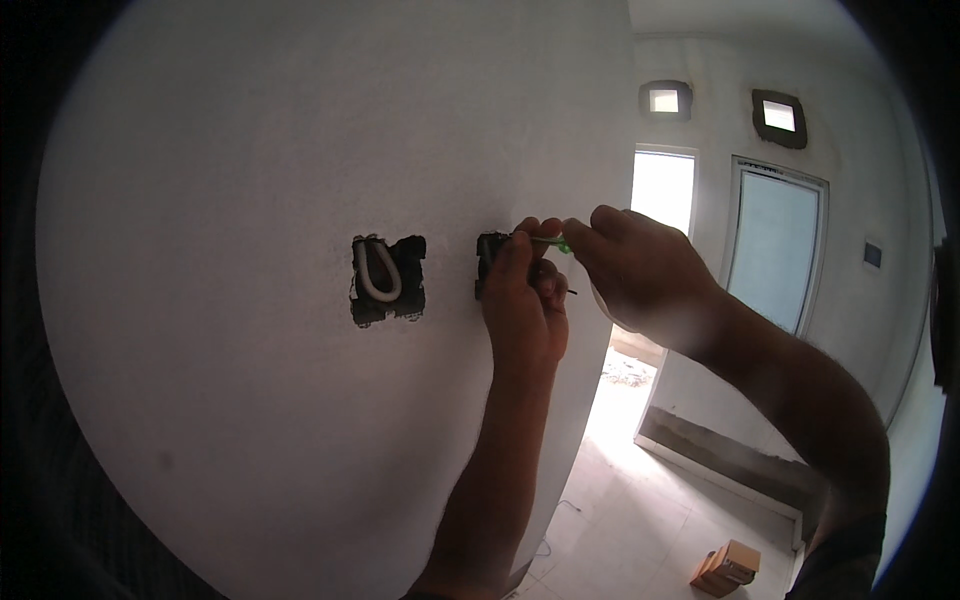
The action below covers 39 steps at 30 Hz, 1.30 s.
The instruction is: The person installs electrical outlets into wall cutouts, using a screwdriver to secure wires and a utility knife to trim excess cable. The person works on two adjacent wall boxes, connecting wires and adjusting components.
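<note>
My left hand (525, 310) is raised against the right-hand black wall box (486, 262), its fingers pinched together and covering most of the opening. A thin dark wire end (572, 292) sticks out past its lower fingers. My right hand (640, 265) is closed just right of it, thumb and fingers gripping a small bright-green object (564, 244). A thin length runs from the green part to the left fingertips; whether it is a wire or a tool shaft, I cannot tell. To the left, a looped pale cable (378, 275) sits inside another recessed black wall box (413, 283).
The white wall (250, 400) ends at an edge right of the boxes. Beyond it are a bright doorway (663, 190), a framed pane (782, 245) and two small square openings high up. Brown cardboard boxes (727, 567) stand on the tiled floor (620, 520) at lower right.
</note>
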### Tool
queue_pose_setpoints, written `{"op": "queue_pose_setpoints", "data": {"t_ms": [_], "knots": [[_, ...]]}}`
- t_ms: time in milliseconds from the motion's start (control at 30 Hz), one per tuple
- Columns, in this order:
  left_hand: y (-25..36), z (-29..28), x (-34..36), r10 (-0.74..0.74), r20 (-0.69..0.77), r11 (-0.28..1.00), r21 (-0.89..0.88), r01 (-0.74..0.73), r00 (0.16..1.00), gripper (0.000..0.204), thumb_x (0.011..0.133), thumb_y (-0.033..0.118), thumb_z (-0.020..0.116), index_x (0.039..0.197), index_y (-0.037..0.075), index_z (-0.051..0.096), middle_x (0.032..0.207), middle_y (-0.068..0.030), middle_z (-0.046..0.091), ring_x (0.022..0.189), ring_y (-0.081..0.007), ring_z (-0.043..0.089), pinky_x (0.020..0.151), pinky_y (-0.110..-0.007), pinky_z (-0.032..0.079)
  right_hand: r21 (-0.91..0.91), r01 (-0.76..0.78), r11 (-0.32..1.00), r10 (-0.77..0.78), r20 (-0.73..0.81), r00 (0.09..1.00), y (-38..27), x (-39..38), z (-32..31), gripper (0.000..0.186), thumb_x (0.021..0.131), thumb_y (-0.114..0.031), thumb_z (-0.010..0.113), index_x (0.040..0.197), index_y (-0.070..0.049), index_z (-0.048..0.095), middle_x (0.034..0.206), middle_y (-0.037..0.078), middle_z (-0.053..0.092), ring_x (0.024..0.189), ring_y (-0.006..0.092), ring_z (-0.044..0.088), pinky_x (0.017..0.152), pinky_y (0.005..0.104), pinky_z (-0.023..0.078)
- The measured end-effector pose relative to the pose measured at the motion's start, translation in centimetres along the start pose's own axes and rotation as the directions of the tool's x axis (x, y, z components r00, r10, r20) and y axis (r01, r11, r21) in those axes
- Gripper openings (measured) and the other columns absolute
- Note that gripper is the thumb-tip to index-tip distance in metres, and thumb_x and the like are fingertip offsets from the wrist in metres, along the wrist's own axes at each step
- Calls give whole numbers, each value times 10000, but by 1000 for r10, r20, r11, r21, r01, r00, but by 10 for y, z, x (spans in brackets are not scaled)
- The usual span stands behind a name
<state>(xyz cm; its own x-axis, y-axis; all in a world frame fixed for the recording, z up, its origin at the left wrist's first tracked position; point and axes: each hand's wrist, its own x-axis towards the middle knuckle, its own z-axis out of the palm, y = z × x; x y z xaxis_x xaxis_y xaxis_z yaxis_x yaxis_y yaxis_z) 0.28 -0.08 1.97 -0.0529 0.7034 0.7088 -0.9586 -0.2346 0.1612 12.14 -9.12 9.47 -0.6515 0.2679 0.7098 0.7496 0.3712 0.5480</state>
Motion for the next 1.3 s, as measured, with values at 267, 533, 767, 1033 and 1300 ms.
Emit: {"op": "queue_pose_setpoints", "data": {"t_ms": [267, 533, 767, 1033, 1300], "knots": [[3, 0, -26, 14, -26, 1000, -18, -14, 1000, 172, 1041, 204, 550, 1107, 64, 624, 1023, -65, 725, 545, -48, 441, 511, -225, 354, 427, -644, 635, 429, 498, 753, -29, -2, -23, 305, 1023, -264, 577, 1171, -8, 653, 988, 168, 688, 879, 261, 682, 802, 380, 563], [3, -1, -14, -13, -26, 1000, 25, 14, 1000, 130, 1023, 157, 585, 1075, 49, 636, 982, -39, 705, 544, -30, 421, 482, -209, 320, 301, -351, 887, 323, 140, 936, -25, -17, 2, 329, 1035, -308, 551, 1116, -17, 679, 899, 155, 673, 786, 228, 674, 739, 346, 565], [1, -6, -14, 12, -45, 1000, 20, -11, 999, 124, 1025, 125, 557, 1079, 49, 638, 1015, -59, 705, 576, -31, 438, 507, -212, 340, 514, -443, 734, 335, 293, 895, -15, -14, 3, 354, 1030, -317, 577, 1136, 12, 655, 889, 159, 669, 728, 206, 668, 676, 348, 553], [4, -12, -9, -27, -50, 1000, -14, 27, 998, 149, 1027, 124, 532, 1128, 50, 614, 1067, -67, 706, 591, -40, 460, 525, -218, 370, 709, -457, 537, 483, 186, 856, -13, -21, 26, 268, 970, -137, 643, 1217, -32, 640, 868, 153, 638, 765, 251, 639, 730, 404, 517], [18, 18, -49, 147, -217, 762, 647, 30, 965, 265, 1044, 189, 549, 1237, 19, 615, 1065, -79, 714, 688, -78, 602, 553, -223, 439, 347, -180, 921, 183, 26, 983, -7, -22, 15, 179, 957, -146, 607, 1050, -17, 690, 962, 174, 659, 964, 282, 677, 841, 385, 582]]}}
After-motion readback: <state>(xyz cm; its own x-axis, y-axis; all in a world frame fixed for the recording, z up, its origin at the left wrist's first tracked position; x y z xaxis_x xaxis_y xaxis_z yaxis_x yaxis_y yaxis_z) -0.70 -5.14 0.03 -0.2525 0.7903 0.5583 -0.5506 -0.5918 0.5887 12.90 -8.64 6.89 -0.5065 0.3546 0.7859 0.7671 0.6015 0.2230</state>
